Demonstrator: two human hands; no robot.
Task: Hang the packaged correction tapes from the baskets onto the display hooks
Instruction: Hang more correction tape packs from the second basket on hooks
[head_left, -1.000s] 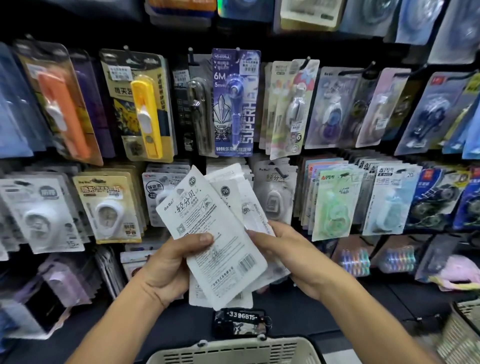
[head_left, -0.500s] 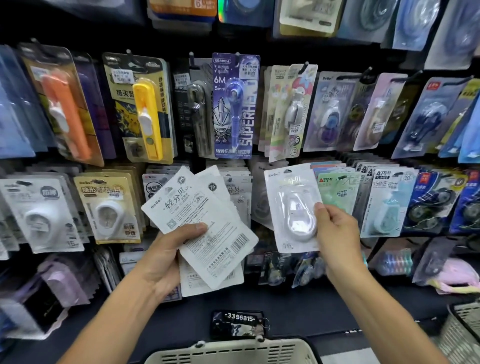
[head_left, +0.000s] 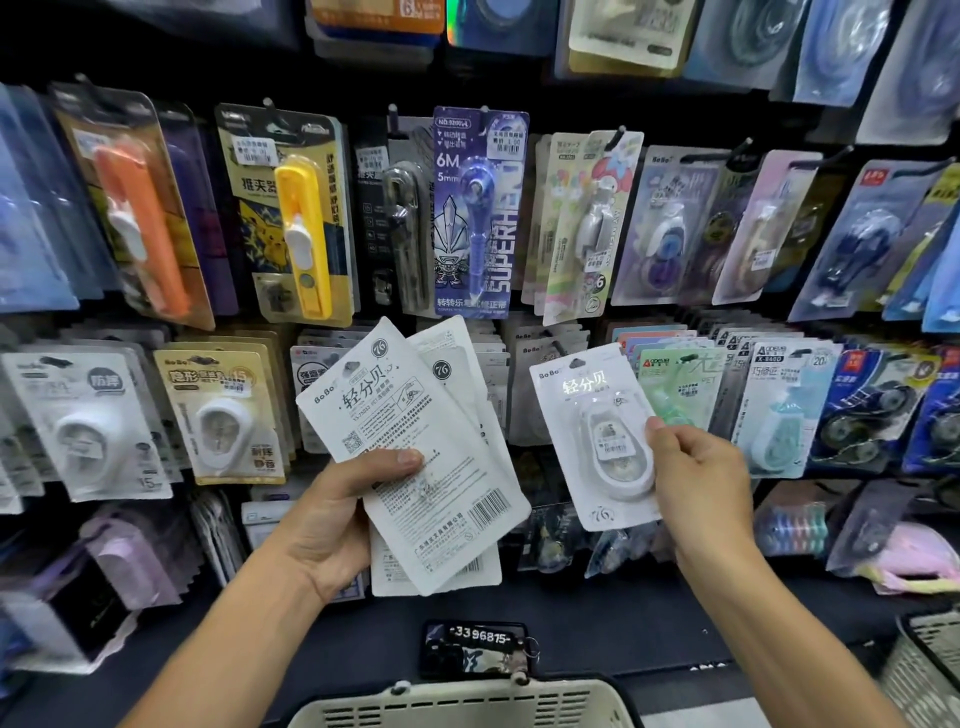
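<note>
The right hand (head_left: 698, 480) pinches a single white correction tape pack (head_left: 597, 436) by its right edge, thumb on the clear blister, the card held upright and face-on in front of the lower row of the display. The left hand (head_left: 337, 512) grips a fanned stack of packs (head_left: 415, 457) of the same kind, backs toward the camera, thumb pressed across the top card and fingers hidden behind. Just behind the single pack, a display hook (head_left: 558, 347) pokes out of a white row bearing the same brand mark, which looks like the intended peg, though that is a judgement from the matching print. The hang hole at the top of the pack sits below and right of that hook tip, so the card must rise and slide on. Held only at one edge, the pack could swing or twist as it meets the tip, miss the hole and bend the card, or nudge the neighbouring green pack (head_left: 675, 384) off line. The loose fan on the left could also slip, dropping cards toward the basket (head_left: 467, 701) at the bottom edge.
</note>
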